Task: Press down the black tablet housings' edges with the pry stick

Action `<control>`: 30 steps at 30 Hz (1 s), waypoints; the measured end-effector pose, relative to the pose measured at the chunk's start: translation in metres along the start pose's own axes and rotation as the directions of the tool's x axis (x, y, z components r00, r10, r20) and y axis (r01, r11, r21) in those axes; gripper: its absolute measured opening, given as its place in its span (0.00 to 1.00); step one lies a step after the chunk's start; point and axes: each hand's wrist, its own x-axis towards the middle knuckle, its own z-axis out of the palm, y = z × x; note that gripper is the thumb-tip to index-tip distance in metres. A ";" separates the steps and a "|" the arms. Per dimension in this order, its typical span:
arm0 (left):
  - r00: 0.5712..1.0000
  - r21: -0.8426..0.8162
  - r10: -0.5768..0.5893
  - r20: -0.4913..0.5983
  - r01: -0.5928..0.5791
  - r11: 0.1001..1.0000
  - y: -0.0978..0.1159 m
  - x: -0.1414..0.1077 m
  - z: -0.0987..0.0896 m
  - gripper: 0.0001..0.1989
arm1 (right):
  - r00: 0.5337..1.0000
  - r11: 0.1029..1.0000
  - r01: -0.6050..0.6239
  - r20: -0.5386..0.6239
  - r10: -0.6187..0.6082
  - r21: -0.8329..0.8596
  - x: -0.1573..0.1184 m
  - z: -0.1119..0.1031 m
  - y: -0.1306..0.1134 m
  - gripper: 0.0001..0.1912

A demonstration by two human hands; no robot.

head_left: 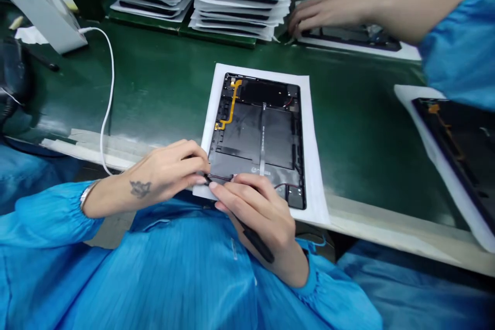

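Head camera view: the open tablet housing (243,139) lies flat, interior up, on a white sheet (315,165), which presumably shields it from the tabletop (154,93). Its lower edge faces the wearer, within easy reach of both hands. The right hand (266,211) has its fingers closed around a black pen-like tool (258,245), tip directed at the lower-left corner, likely for fine control. The left hand (170,172) meets that corner; whether its fingers grip a part cannot be told. Both hands partly cover the lower edge. Sheet stacks (243,0) limit space beyond; a co-worker's hand (320,13) occupies the far right.
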 end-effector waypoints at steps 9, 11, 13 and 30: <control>0.999 0.071 0.013 -0.038 -0.010 0.997 0.002 0.000 0.013 0.05 | 0.996 0.998 -0.016 -0.083 0.021 0.057 0.000 0.003 0.001 0.10; 0.999 0.021 -0.007 -0.042 0.008 1.000 0.003 0.001 0.012 0.05 | 0.988 0.997 -0.028 -0.150 0.039 0.070 -0.002 0.003 0.002 0.10; 0.997 -0.043 -0.055 -0.057 0.052 0.998 0.005 0.004 0.010 0.05 | 0.970 0.991 -0.051 -0.229 0.079 0.125 -0.004 0.000 0.002 0.13; 0.913 -0.360 -0.366 -0.180 0.285 0.888 0.016 0.011 0.006 0.04 | 0.989 0.991 -0.136 -0.052 0.137 0.006 0.017 0.015 0.007 0.08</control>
